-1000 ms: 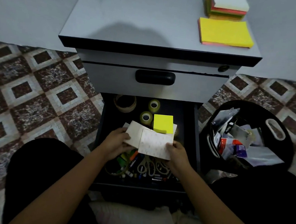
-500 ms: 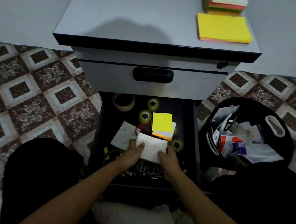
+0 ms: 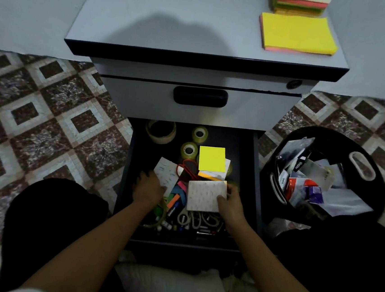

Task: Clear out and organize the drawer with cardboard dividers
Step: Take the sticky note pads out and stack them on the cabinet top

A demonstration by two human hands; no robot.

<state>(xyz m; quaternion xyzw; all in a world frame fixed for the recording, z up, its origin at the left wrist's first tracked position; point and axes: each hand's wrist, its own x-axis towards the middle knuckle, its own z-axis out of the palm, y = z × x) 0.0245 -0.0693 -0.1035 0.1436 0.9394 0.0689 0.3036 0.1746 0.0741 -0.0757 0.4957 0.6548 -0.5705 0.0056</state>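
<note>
The open dark drawer [image 3: 253, 175] of a grey cabinet holds tape rolls [image 3: 189, 149], a yellow sticky-note pad [image 3: 212, 158], red scissors [image 3: 189, 169], markers and pens. My right hand [image 3: 230, 202] grips a white patterned card [image 3: 204, 195] at its right edge, over the drawer's front. My left hand [image 3: 147, 188] rests on a second white card [image 3: 167, 175] at the drawer's left side, fingers curled on its lower corner.
A black bin [image 3: 359, 162] full of wrappers and paper stands right of the drawer. Sticky-note stacks [image 3: 296, 33] lie on the cabinet top's right side. The upper drawer [image 3: 199, 104] is closed. Patterned floor tiles spread on both sides; my dark-clad knees flank the drawer.
My hands have moved apart: the left left the patterned card and went to the second card at the left, while the right kept the patterned card and shifted it slightly right.
</note>
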